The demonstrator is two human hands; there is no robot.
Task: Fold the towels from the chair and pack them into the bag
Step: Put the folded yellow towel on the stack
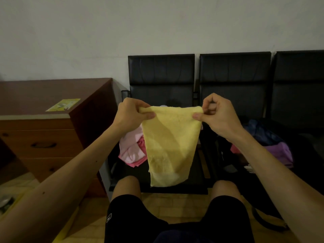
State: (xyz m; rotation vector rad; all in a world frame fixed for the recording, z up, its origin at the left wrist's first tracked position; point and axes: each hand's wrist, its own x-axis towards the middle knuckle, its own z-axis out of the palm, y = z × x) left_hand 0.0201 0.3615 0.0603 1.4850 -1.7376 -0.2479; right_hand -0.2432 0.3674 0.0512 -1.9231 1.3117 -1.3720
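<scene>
Now left hand [130, 114] and right hand [217, 114] each pinch a top corner of the yellow towel [168, 142], hanging over the chair [161, 81] seat's front edge; pink towels [132, 149] wait unfolded, bag [226, 155] alongside.

The single head-worn wide-angle view looks forward and down from close above the knees [126, 185], facing chairs [161, 88] against a wall [157, 23].

Nothing legible; the yellow sticker [63, 104] looks too blurred to read.
</scene>
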